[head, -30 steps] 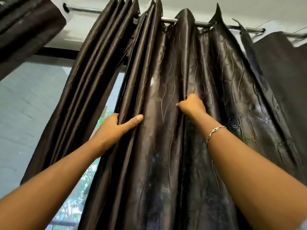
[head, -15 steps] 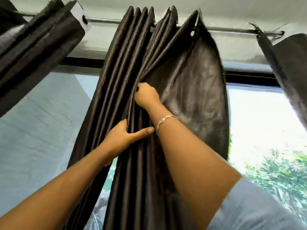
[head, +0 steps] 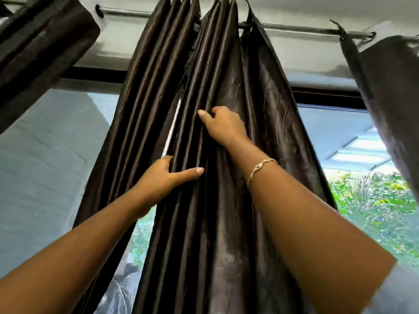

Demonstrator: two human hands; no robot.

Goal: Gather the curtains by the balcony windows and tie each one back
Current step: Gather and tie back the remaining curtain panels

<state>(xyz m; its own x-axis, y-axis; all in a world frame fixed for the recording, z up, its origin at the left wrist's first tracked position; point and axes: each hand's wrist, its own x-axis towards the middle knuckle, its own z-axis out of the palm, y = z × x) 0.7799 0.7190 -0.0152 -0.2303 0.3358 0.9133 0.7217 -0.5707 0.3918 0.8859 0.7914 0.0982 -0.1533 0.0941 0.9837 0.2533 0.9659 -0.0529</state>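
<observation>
Above you a metal rod (head: pixel 294 27) crosses a white ceiling (head: pixel 294 7), a black window frame (head: pixel 328 96) runs beneath it, and through the glass (head: pixel 335 130) at right you see daylight on green foliage (head: pixel 374 200).

Both arms reach toward 12 o'clock. Left hand (head: pixel 165 177) grips the curtain (head: pixel 215 223), thumb toward 3 o'clock. Right hand (head: pixel 224 125), at its 1 o'clock, has fingers (head: pixel 203 114) curled on it.

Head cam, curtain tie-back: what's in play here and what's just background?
In play: middle curtain, gripped by left hand, right hand curled into its folds; left curtain; right curtain; curtain rod.
Background: bracelet; window frame; plants outside.
</observation>
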